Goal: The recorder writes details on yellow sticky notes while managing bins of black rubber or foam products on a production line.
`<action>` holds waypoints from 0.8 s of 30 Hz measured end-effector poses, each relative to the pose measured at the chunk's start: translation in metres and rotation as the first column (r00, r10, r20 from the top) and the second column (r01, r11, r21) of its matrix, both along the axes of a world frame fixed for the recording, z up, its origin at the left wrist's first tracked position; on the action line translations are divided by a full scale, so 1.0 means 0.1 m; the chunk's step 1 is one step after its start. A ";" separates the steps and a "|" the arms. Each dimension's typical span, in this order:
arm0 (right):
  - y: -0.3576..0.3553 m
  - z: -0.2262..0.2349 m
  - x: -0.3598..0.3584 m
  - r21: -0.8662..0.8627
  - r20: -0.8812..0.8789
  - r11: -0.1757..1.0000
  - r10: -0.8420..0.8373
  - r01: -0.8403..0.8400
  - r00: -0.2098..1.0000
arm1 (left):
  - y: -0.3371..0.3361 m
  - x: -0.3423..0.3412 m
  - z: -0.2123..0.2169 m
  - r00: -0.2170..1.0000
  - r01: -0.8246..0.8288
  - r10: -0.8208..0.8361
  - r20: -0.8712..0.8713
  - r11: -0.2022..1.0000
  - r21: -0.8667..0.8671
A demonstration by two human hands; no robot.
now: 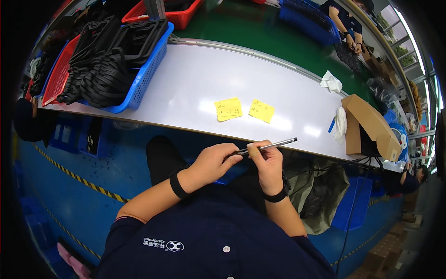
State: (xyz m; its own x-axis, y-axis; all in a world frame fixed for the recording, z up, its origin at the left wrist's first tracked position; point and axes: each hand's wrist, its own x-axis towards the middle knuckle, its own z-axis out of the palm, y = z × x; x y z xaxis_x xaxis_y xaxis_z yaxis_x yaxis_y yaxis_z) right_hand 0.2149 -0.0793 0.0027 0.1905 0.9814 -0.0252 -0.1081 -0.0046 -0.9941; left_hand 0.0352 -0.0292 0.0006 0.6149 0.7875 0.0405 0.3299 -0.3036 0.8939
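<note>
A slim pen with a clear barrel and a dark end is held in front of my body, just off the near edge of the table. My right hand is closed around its middle, and the barrel sticks out to the right past my fingers. At the other end, the fingers of my left hand pinch the dark part of the pen, whose tip is mostly hidden. Beyond my hands, two yellow sticky notes with handwriting, a left note and a right note, lie on the white table.
Stacked baskets, the front one blue, hold black plastic parts at the left. An open cardboard box, a white glove and a crumpled tissue sit at the right. A co-worker works across the green surface.
</note>
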 end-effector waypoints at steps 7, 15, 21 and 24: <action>0.11 0.04 0.26 0.049 0.049 0.986 -0.163 0.160 0.985 | 0.31 -0.10 -0.10 0.978 -0.197 0.210 0.022 0.872 0.449; 0.17 0.14 0.26 0.114 0.252 0.978 -0.199 0.175 0.947 | 0.52 0.00 -0.31 0.892 0.123 0.161 -0.423 0.814 0.568; 0.39 -0.11 0.43 0.292 0.729 0.956 -0.243 0.031 0.640 | 0.54 -0.07 -0.27 0.889 0.087 0.178 -0.422 0.839 0.537; 0.46 -0.30 0.47 0.252 0.813 0.963 -0.159 -0.092 0.560 | 0.52 -0.03 -0.26 0.911 0.034 0.203 -0.358 0.830 0.557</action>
State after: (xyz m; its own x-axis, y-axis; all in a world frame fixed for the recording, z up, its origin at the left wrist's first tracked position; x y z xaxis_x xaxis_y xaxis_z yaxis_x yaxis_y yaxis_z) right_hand 0.2622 -0.0333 -0.0269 0.0371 0.9207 0.3886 0.7586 0.2272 -0.6106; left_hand 0.0320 0.0228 -0.0252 0.6041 0.7571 0.2487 0.6571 -0.6498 0.3822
